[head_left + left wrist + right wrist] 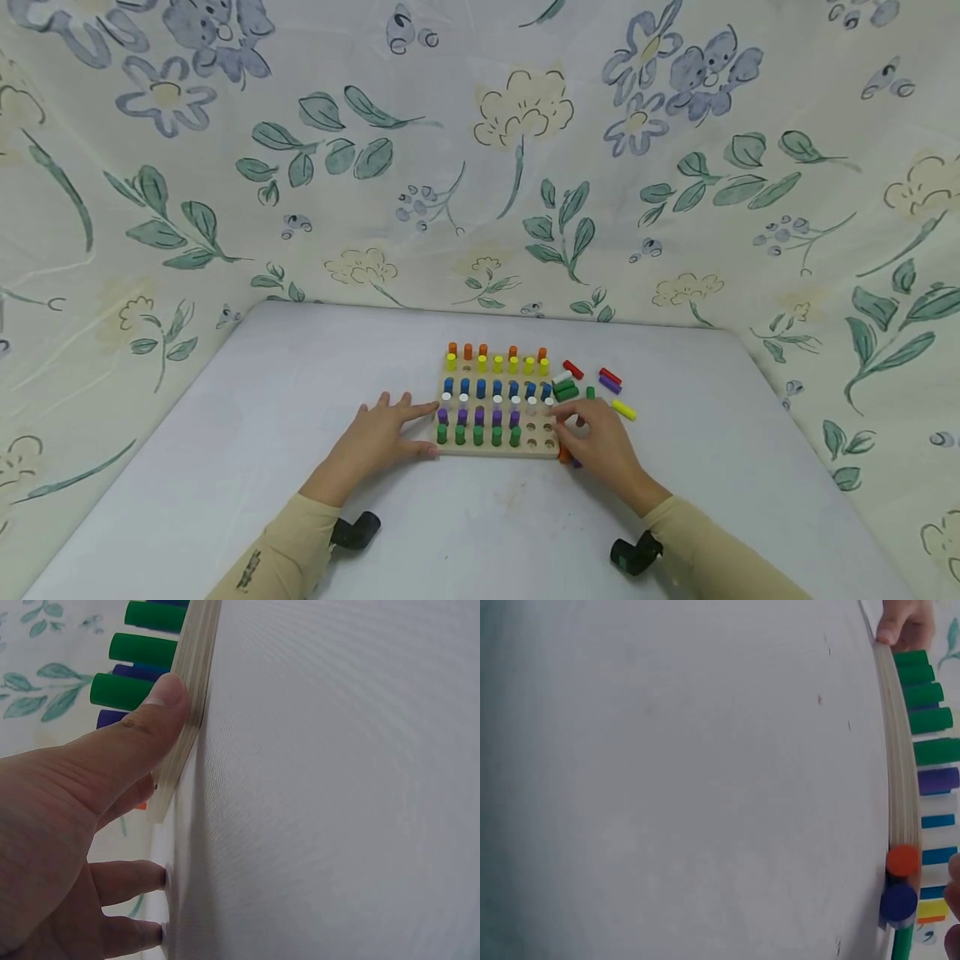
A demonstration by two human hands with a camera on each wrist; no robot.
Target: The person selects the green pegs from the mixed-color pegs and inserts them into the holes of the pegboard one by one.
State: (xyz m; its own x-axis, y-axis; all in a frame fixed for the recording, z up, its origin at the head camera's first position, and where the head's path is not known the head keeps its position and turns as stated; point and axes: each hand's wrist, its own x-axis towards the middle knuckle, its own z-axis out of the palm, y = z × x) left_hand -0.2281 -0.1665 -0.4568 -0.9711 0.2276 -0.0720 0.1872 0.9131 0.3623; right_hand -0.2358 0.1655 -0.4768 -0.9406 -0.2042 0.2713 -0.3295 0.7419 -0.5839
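Note:
A wooden pegboard [495, 450] holds rows of coloured pegs: orange, yellow, blue, white, purple and green. At its left end my left hand [378, 437] rests with fingers spread. Its thumb [166, 691] presses the near corner beside a green peg [120, 691], and the index finger touches the board's left edge. My right hand [600, 437] is over the board's right edge, thumb and index finger at the last white peg [549, 403] of its row. In the right wrist view only fingertips [954, 889] show, close to the white pegs. Holes right of the purple and green pegs are bare.
Loose pegs lie right of the board: red [611, 376], purple [610, 385], yellow [623, 410] and several green [566, 391]. An orange peg [904, 860] and a dark purple one [898, 901] lie against the board's right end. A floral cloth [480, 208] hangs behind the white table [337, 350].

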